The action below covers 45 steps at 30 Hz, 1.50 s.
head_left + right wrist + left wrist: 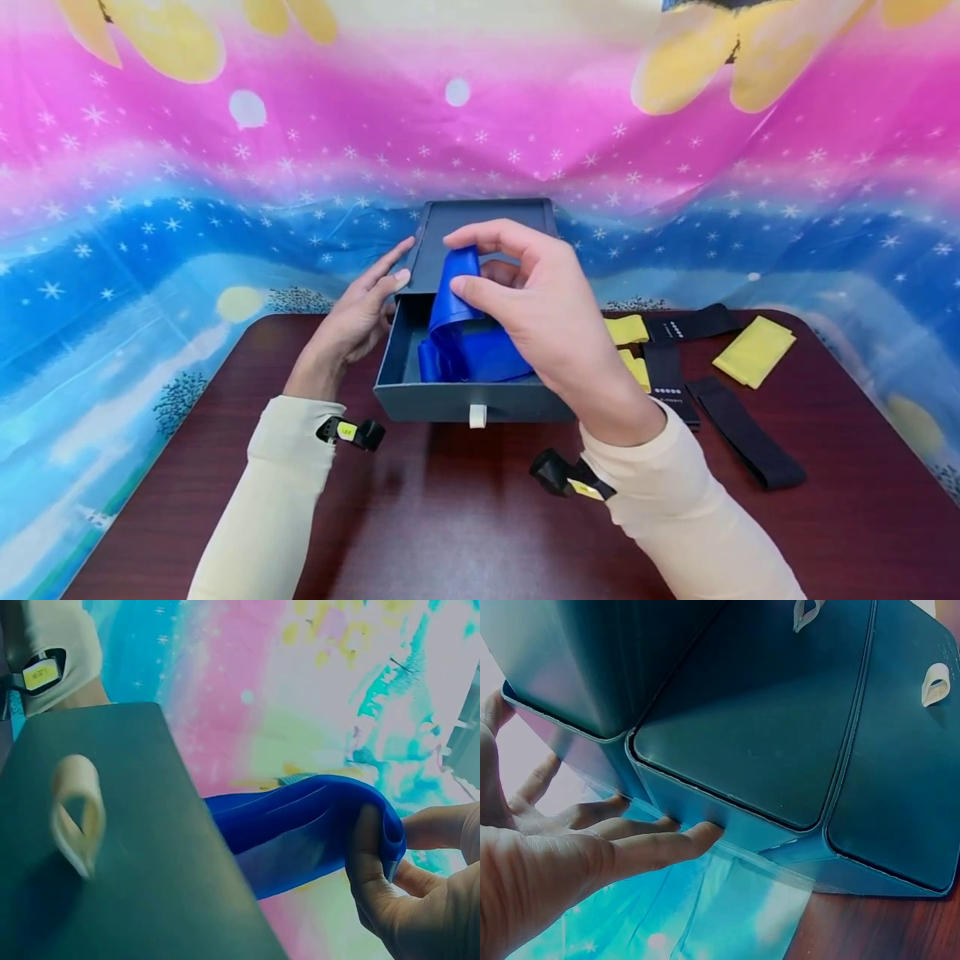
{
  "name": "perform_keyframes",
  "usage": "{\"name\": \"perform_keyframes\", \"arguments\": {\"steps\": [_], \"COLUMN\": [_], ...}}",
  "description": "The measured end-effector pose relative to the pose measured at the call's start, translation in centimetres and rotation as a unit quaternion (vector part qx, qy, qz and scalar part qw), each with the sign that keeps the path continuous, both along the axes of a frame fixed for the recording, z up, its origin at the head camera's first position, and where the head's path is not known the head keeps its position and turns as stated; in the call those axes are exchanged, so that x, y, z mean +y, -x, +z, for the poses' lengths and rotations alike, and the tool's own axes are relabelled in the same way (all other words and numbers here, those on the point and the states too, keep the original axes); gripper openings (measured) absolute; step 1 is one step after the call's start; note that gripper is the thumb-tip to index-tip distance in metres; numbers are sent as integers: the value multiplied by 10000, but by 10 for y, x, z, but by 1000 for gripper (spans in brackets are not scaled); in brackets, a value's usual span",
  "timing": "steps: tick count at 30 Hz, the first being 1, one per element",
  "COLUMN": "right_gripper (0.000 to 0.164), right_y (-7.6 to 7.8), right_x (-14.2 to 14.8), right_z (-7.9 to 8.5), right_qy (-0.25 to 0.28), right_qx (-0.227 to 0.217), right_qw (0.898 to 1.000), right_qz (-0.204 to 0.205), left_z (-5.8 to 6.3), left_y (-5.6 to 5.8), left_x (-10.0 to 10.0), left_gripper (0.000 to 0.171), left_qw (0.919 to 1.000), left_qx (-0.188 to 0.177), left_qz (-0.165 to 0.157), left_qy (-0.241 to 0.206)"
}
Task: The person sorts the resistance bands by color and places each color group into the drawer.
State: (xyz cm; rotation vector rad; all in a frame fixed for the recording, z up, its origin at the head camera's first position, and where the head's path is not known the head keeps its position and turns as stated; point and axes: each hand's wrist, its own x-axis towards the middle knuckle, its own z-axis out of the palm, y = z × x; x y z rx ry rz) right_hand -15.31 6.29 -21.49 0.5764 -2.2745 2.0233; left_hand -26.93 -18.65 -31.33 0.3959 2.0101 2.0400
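My right hand [558, 325] pinches a wide, flat blue elastic band [453, 304] between thumb and fingers. The band's folded upper end is raised above the pulled-out drawer [427, 402], while the rest lies inside it. Seen from the right wrist, the blue band [289, 832] stretches from behind the drawer front to the fingertips. With fingers extended, my left hand [354, 321] stands at the left side of the dark grey drawer box [450, 218]. In the left wrist view its fingers [667, 847] lie along that side wall.
Right of the box lie yellow bands [753, 352] and black bands [750, 437] on the dark wooden table [480, 533]. A white loop tab [477, 415] sticks out from the drawer front. Behind the table hangs a colourful printed cloth [360, 125].
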Motion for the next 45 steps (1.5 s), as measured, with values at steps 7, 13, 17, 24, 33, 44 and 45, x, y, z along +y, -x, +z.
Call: {"name": "perform_keyframes", "arguments": {"steps": [7,13,17,24,33,44,45], "right_gripper": [34,33,34,31,30,31,31], "right_y": [1,0,2,10,19,27,28], "right_x": [-24,-38,-39,-28,-4,21,22], "right_z": [-3,-3,-4,-12,-18,-25,-27], "right_qy": [299,255,104,-437,-1402,-2401,-2457], "right_qx": [101,110,124,-27,0,-449,-465], "right_qw": [9991,9988,9993,9989,9898,9694,9680], "right_qz": [298,397,344,162,-238,-244,-234], "left_z": [-1,-2,-2,-1,0,-1,-1], "left_y": [1,1,1,1,1,1,1], "left_x": [-1,-1,0,-1,0,1,1], "left_gripper": [59,60,59,58,58,57,57], "left_qw": [10000,9997,9995,9999,9998,9998,9999], "left_qx": [-3,61,92,-75,-49,21,28], "left_qz": [-31,-81,-181,-82,-48,-32,-23], "left_qy": [-11,-211,-242,-117,-196,-180,-159]}}
